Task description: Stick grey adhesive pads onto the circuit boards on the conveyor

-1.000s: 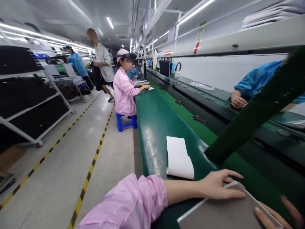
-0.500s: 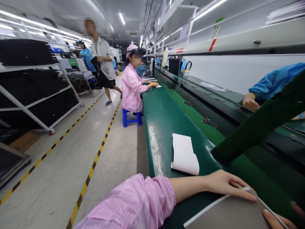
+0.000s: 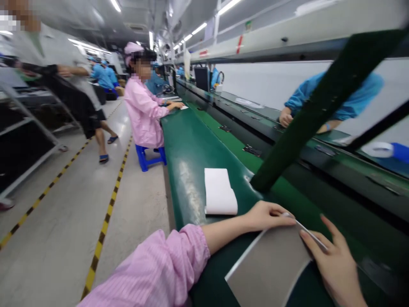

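A grey sheet with white edges (image 3: 271,264) is held between both hands above the green bench. My left hand (image 3: 268,215) pinches its far corner, thumb on the grey face. Along the right-hand edge, my right hand (image 3: 335,256) grips the sheet with its thumb on top, one finger sticking up. The sheet bows slightly, and its near part runs out of view. Just beyond my left forearm, a white sheet (image 3: 220,192) with a curled near end lies on the bench; neither hand touches it.
The green bench top (image 3: 188,145) runs away beside a conveyor with dark flat parts (image 3: 252,150). A dark green slanted post (image 3: 306,123) rises at right. Across the line sits a blue-sleeved worker (image 3: 354,100). A pink-clad worker (image 3: 143,111) sits farther along; another person (image 3: 76,81) walks the aisle.
The view has turned right, bringing my right hand and more of the grey sheet into sight. Both hands still hold the sheet. The walking person has come closer.
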{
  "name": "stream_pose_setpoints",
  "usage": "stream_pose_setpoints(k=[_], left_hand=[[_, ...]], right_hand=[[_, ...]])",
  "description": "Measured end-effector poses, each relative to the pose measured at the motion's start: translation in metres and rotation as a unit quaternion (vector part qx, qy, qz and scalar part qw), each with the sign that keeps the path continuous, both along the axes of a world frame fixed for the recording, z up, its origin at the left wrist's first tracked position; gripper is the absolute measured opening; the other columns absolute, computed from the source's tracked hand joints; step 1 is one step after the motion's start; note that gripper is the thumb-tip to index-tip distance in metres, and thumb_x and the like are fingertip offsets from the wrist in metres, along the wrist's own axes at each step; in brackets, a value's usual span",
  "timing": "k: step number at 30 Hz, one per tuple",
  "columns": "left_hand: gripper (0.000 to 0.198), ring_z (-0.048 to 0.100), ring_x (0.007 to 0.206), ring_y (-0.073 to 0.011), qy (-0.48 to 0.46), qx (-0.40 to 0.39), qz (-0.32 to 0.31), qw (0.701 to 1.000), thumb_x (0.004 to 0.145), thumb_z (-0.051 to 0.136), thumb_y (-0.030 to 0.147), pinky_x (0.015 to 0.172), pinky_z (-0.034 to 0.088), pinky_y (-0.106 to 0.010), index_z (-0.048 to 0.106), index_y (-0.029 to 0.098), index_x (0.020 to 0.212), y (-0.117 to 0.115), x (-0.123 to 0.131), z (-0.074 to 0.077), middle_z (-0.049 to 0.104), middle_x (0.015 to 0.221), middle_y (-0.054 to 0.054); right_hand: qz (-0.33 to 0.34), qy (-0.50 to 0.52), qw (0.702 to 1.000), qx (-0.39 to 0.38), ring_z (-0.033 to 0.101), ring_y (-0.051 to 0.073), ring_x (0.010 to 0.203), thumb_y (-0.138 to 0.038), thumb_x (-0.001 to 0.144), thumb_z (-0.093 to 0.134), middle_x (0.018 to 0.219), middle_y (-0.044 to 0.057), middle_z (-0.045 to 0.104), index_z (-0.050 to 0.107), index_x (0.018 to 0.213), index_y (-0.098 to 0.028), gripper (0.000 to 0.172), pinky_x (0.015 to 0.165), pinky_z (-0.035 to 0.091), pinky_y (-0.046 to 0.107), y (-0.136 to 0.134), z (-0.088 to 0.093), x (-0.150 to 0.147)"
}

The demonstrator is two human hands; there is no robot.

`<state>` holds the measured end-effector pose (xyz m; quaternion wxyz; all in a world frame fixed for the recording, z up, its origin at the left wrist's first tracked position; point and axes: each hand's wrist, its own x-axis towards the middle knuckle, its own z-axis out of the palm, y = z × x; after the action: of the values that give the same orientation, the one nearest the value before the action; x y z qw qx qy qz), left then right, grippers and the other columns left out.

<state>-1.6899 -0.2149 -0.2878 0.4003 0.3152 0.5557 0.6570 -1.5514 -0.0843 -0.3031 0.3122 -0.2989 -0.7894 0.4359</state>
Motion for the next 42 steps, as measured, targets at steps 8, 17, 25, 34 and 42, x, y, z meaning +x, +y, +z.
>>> stream_pose_setpoints(k=[8,17,25,34,42], left_hand=[[0.042,0.065,0.069,-0.0162,0.013,0.039,0.009,0.999,0.066,0.08,0.04,0.068,0.048,-0.025,0.073,0.009,0.093,0.0,-0.004,-0.002,0.072,0.075,-0.005],[0.048,0.066,0.071,-0.0173,-0.006,0.049,-0.005,0.999,0.062,0.08,0.05,0.068,0.049,-0.026,0.071,0.01,0.089,-0.002,-0.003,-0.002,0.072,0.076,-0.006],[0.042,0.064,0.065,-0.0143,-0.009,0.063,0.008,0.998,0.059,0.082,0.048,0.065,0.048,-0.025,0.068,0.012,0.076,0.0,-0.003,-0.001,0.069,0.067,-0.003],[0.046,0.063,0.063,-0.0136,0.0,0.067,0.023,0.997,0.057,0.081,0.053,0.065,0.047,-0.025,0.066,0.012,0.071,0.001,-0.001,-0.001,0.069,0.066,-0.002],[0.038,0.063,0.066,-0.0135,0.012,0.073,0.017,0.997,0.064,0.079,0.047,0.068,0.047,-0.026,0.066,0.013,0.074,-0.001,-0.001,-0.003,0.069,0.069,-0.002]], right_hand=[[0.051,0.053,0.99,-0.121,0.066,0.022,0.078,-0.06,0.067,0.073,0.087,0.007,0.07,0.037,0.141,-0.019,0.092,0.065,0.055,0.033,-0.024,0.02,-0.004],[0.06,0.065,0.99,-0.108,0.065,0.021,0.072,-0.055,0.072,0.071,0.088,0.008,0.069,0.039,0.14,-0.02,0.084,0.059,0.053,0.033,-0.027,0.022,-0.001],[0.07,0.059,0.99,-0.105,0.063,0.02,0.071,-0.053,0.074,0.071,0.084,0.005,0.068,0.039,0.139,-0.022,0.079,0.058,0.051,0.032,-0.027,0.021,0.0],[0.075,0.055,0.99,-0.11,0.06,0.018,0.064,-0.053,0.075,0.069,0.076,0.002,0.066,0.038,0.138,-0.023,0.077,0.054,0.048,0.031,-0.026,0.02,-0.002],[0.064,0.048,0.991,-0.11,0.059,0.02,0.063,-0.053,0.073,0.07,0.073,0.002,0.065,0.042,0.136,-0.023,0.075,0.055,0.048,0.033,-0.029,0.025,-0.001]])
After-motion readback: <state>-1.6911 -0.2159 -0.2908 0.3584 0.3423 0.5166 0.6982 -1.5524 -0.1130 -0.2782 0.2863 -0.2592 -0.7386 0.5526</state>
